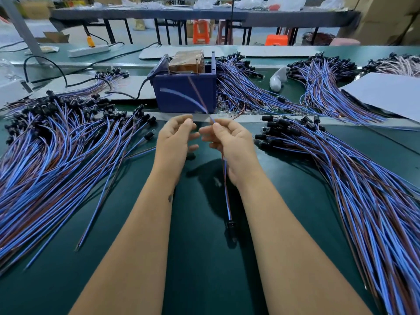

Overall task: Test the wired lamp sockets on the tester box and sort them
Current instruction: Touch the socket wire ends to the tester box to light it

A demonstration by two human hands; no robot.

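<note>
Bright, even light; edges warped.

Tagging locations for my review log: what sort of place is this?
Likely a factory assembly or testing line: heaps of wired sockets on a green bench, a blue tester box, and worktables with plastic stools behind.

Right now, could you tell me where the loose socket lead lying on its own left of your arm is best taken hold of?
Pinch the stray lead at its bare wire end near the table's front edge, coming from above with the left hand. It lies apart from the left pile there, so nothing tangles; its socket end reaches up into the other sockets.
</note>
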